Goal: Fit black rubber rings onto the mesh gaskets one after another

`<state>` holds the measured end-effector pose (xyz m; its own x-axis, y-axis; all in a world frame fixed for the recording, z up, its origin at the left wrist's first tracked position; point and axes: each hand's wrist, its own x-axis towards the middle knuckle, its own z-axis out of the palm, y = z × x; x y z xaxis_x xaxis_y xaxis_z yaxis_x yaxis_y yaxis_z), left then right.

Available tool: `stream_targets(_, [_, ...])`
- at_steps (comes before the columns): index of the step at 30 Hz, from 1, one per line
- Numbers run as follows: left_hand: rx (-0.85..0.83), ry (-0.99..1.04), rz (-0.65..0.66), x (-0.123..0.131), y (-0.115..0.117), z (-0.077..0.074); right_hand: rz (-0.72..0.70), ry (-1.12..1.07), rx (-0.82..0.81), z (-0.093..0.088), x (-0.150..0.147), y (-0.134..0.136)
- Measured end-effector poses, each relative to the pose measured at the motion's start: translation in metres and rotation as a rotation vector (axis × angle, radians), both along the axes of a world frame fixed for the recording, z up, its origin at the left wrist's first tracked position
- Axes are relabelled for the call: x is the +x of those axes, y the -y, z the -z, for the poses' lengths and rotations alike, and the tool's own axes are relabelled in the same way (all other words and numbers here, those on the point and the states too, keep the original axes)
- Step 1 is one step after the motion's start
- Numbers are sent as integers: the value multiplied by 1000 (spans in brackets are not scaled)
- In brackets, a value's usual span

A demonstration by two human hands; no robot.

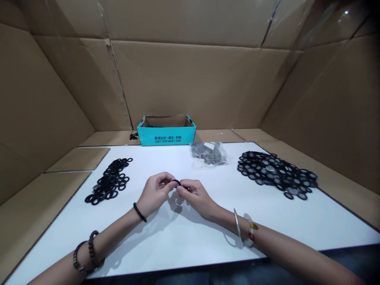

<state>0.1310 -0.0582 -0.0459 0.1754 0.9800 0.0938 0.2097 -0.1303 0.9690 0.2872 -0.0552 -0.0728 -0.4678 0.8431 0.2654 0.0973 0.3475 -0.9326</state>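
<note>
A small black ring is pinched between both hands above the middle of the white table. My left hand grips its left side with thumb and fingertips. Closed on the right side is my right hand, its curled fingers partly hidden. Fingers cover much of the ring, so I cannot tell whether anything sits inside it. To the left lies a loose pile of black rings. On the right spreads a larger heap of black rings with pale grey centres.
A turquoise box stands open at the table's far edge. Beside it lies a clear plastic bag of grey discs. Cardboard walls surround the table at the back and sides. Small black pieces lie left of the box.
</note>
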Motion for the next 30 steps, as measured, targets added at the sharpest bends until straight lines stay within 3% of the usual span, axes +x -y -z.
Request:
stream_targets(3, [-70,9,107,-3,-1,-1,-47,82,56,-3,5,-1])
stream_targets(6, [-149,5,212,-7,-2,-1,-61,215,229,-6,10,-4])
stream_targets(10, [-192,17,202,-9,-2,-2,85,304,554,-9,17,-10])
stream_targets(14, [-216,63,234,-7,-2,-1,66,372,783,-10,19,-13])
stream_targets(18, [-283,124,227,-7,-2,2,143,344,768,-11,17,-10])
stream_targets(24, [-305,146,190,-4,0,5,38,400,767,-15,18,-4])
stream_targets(30, [-293,151,156,0,-1,8,130,378,768,-11,17,-6])
